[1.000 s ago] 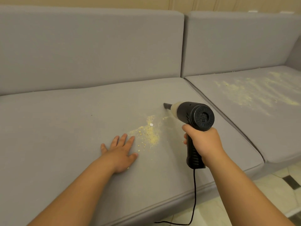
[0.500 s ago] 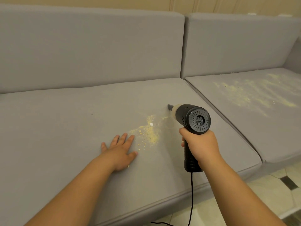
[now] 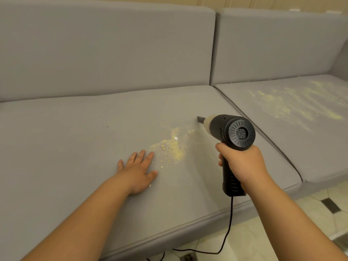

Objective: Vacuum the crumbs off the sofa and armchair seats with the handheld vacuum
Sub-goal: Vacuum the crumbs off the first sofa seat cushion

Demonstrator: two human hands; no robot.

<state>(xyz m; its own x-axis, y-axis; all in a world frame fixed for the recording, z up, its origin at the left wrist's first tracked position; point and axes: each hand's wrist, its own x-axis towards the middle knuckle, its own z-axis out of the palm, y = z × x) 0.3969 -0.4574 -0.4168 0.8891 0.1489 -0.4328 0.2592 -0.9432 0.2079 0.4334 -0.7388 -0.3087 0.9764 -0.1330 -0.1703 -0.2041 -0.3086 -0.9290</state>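
Note:
A black handheld vacuum (image 3: pixel 230 131) with a pale collar and a dark narrow nozzle is held above the grey sofa seat cushion (image 3: pixel 75 138). My right hand (image 3: pixel 243 162) grips its handle. The nozzle tip points left and away, just right of a patch of yellow crumbs (image 3: pixel 173 147) with one white bit in it. My left hand (image 3: pixel 138 169) lies flat on the cushion, fingers spread, just left of the crumbs. A second seat cushion (image 3: pixel 310 147) on the right carries a wide scatter of crumbs (image 3: pixel 286 104).
The vacuum's black cord (image 3: pixel 228 228) hangs from the handle over the sofa's front edge to the pale tiled floor (image 3: pixel 263 232). Grey back cushions (image 3: pixel 105 48) stand behind both seats. The sofa arm rises at the far right.
The vacuum has shifted slightly right and toward me, its nozzle drawing a little away from the crumb patch. My left hand has stayed flat in place.

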